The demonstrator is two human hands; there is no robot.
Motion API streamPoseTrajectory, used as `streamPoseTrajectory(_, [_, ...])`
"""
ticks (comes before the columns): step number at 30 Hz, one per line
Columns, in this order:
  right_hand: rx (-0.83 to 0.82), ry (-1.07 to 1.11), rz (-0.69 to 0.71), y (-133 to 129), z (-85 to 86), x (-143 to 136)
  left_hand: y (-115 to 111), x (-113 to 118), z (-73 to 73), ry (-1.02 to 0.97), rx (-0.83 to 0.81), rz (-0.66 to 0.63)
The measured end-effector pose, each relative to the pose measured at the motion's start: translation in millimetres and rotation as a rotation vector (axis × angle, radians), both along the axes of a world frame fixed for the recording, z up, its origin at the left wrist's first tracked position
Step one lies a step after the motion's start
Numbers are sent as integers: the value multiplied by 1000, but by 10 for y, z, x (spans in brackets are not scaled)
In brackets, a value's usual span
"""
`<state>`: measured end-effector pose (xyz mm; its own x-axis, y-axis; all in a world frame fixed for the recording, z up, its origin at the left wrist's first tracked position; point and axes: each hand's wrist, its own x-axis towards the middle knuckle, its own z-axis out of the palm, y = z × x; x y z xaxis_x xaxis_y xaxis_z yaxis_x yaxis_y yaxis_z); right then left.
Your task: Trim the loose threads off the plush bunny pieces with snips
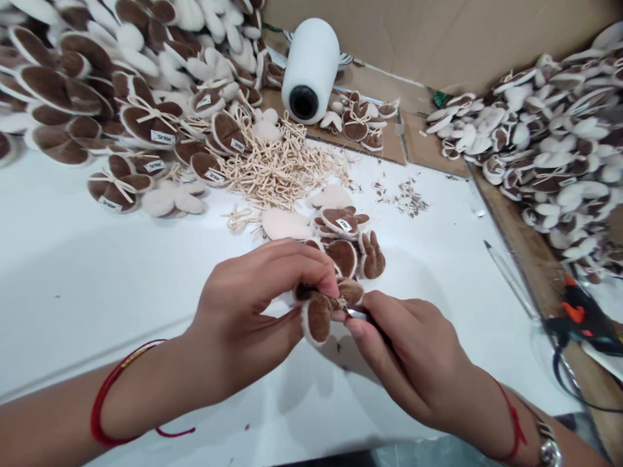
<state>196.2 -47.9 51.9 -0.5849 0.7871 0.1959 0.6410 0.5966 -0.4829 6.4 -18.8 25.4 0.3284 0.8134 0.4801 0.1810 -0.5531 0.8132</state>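
Observation:
Above the white table, my left hand (267,305) pinches a small brown plush piece (318,318) with pale fleecy edges and rounded lobes. My right hand (413,357) is closed around a slim tool (357,313) with a bright metal end and a dark handle; its exact kind is mostly hidden by my fingers. The metal end meets the plush piece near its middle, by a small pale bit. Just beyond my hands lie several brown rabbit-shaped plush pieces (372,255), one with a white label (343,225).
Cream cord bows (277,162) lie heaped behind, below a white thread cone (311,68). Plush piles rise at left (63,91) and right (549,143). Dark scraps (411,198) dot the table. At right are a pointed metal tool (509,275) and a black-and-orange glue gun (586,318).

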Motion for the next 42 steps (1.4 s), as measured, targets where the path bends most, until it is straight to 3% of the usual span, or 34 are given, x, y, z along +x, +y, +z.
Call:
streamPoseTrajectory(7, [54,-9,-10,-3,5,3,9,13,21,-3,-42,13])
streamPoseTrajectory(17, [-48,-49,18,-6,10,17,20,0,14,79,54,3])
streamPoseTrajectory(31, [-23,42,83,14,12,27,-2,9,8,9,-12,-44])
streamPoseTrajectory(42, [-14,48,45,12,10,19,-9,4,2,-29,-43,-19])
